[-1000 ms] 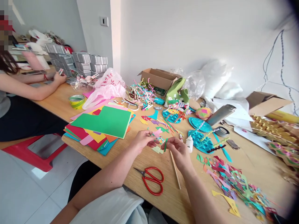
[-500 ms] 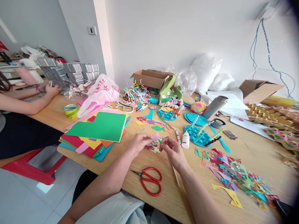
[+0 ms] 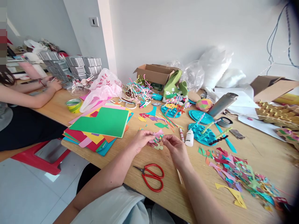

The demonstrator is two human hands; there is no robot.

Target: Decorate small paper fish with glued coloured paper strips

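Note:
Between the fingertips of my left hand [image 3: 144, 139] is a pink paper fish [image 3: 157, 136] with green stripes. My right hand [image 3: 174, 147] pinches at the fish's right side, on what looks like a small green strip; its fingers partly hide it. Just below the fish a pale green paper cutout [image 3: 158, 147] lies on the table. Red-handled scissors [image 3: 153, 177] rest in front of me, blades pointing left. A thin wooden stick [image 3: 179, 176] lies partly under my right wrist. Beyond my hands are a green paper fish [image 3: 161, 125] and a purple one [image 3: 153, 119].
Coloured paper sheets [image 3: 109, 123] are stacked at left. A white glue bottle [image 3: 189, 137] and a marker [image 3: 181, 134] stand near my right hand. Paper scraps [image 3: 235, 171] lie at right, with a metal flask [image 3: 223, 104] behind. Another person's hands [image 3: 54, 84] are at far left.
The camera view has shifted, so the scene sits slightly more to the right. Both hands stay together at the pink fish, the right fingers shifting slightly at its edge.

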